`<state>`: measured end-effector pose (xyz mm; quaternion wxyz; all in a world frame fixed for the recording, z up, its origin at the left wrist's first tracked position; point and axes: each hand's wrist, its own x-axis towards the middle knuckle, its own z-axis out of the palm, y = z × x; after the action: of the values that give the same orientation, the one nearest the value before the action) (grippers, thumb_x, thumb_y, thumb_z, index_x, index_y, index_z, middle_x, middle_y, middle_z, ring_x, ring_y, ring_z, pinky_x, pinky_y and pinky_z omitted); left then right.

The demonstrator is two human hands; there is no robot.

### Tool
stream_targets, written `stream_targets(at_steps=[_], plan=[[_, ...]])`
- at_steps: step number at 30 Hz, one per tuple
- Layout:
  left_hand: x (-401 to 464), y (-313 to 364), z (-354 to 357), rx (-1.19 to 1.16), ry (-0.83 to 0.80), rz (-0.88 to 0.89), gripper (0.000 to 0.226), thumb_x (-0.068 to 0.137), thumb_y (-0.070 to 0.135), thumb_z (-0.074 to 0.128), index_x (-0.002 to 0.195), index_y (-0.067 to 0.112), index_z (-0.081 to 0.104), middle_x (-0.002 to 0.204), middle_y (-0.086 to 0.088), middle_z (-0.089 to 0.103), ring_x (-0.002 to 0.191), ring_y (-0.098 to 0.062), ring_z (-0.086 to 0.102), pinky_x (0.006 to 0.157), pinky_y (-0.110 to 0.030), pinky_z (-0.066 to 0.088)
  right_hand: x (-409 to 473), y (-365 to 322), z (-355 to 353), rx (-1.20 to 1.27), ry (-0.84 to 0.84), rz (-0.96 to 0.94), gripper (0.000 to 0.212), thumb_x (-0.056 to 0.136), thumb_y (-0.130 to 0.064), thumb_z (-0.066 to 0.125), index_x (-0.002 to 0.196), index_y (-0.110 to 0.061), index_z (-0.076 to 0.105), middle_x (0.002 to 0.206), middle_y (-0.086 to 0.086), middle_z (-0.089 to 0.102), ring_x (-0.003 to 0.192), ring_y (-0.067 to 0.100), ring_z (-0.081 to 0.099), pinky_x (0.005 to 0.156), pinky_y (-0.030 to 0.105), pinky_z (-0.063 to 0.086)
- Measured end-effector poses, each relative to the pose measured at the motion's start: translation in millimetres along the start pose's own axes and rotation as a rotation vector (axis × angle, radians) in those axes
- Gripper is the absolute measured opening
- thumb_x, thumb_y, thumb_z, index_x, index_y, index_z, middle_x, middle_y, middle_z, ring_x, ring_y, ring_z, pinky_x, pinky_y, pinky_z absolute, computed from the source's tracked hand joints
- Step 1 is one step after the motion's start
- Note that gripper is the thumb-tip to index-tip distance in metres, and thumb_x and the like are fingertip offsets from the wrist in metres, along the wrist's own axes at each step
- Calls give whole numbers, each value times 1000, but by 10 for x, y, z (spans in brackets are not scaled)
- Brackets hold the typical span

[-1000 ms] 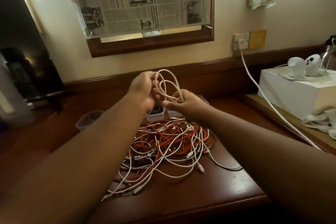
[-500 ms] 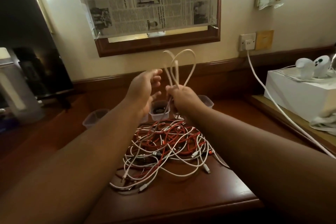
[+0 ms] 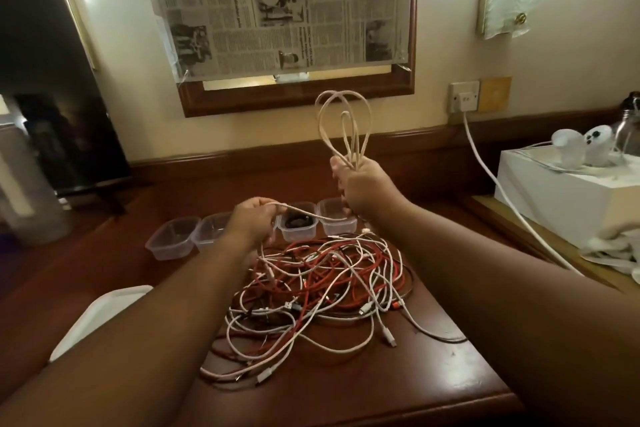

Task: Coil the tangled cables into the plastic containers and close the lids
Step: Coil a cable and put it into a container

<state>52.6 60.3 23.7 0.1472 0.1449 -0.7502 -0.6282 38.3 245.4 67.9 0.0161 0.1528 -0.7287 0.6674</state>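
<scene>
Now the hands had parted, drawing out slack.
The right hand gripped the cable loops high above the counter's back edge; the left hand had dropped, pinching its tail above the tubs.

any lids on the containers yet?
No: all four containers behind the cable pile stand open, one already holding a dark cable.

A lived-in room – wooden desk, newspaper-covered mirror
</scene>
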Motion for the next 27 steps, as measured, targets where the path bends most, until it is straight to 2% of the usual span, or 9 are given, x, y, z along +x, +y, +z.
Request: stream_targets(at_steps=[4,5,8,12,16,19,22,25,27], plan=[[55,331,54,-132,86,69,10,94,13,58,98,20,64,77,0,61,56,-11,46,57,-31,42,-108,70,60,-262,-87,-20,23,95,-37,62,95,-14,58,81,5,61,69,17,56,67,34,53],[55,390,51,-150,88,55,4,94,21,61,94,21,65,75,2,57,59,-11,46,58,-32,42,-125,83,69,-271,-113,-18,25,92,-37,66,95,-13,58,84,6,62,72,17,58,69,32,54],[26,467,30,-176,44,-63,19,94,30,56,79,23,66,62,6,45,55,-11,38,55,-28,32,-143,132,73,-341,-175,-27,35,82,-35,76,100,-11,58,84,3,63,71,13,58,67,27,52],[-32,481,61,-240,-131,-89,24,85,15,44,67,19,60,55,3,42,45,-11,30,49,-26,29,-131,162,67,-436,-293,7,31,83,-26,77,104,-10,60,87,3,65,72,12,59,64,26,51],[-73,522,11,-273,-296,-88,26,85,18,41,63,17,54,58,1,39,49,-14,27,47,-26,29,-170,149,3,-419,-540,153,20,91,-24,67,104,-9,61,82,5,59,64,13,55,59,26,49],[-231,607,-48,-242,-433,-54,27,88,17,38,64,14,49,60,-4,36,54,-16,27,53,-25,29,-260,49,-133,-333,-858,256,42,87,-33,69,118,-5,61,96,7,65,85,19,62,78,34,54],[-465,692,-170,-152,-656,-8,20,82,16,38,63,11,44,62,-5,31,58,-16,17,61,-26,15,-435,-68,-272,-194,-1283,271,76,72,-54,79,126,-7,56,121,10,65,114,22,60,101,39,47],[-646,739,-285,-84,-847,29,11,74,20,41,70,10,41,60,-2,30,48,-13,25,52,-30,13,-557,-130,-394,-155,-1354,313,111,59,-68,81,141,-4,41,147,27,43,132,33,47,114,48,35],[-759,753,-304,-52,-830,36,10,72,21,42,67,12,40,59,-1,28,48,-13,21,54,-33,8,-627,-176,-428,-161,-1203,339,115,53,-74,79,141,-9,42,145,21,49,130,31,52,112,45,39]])
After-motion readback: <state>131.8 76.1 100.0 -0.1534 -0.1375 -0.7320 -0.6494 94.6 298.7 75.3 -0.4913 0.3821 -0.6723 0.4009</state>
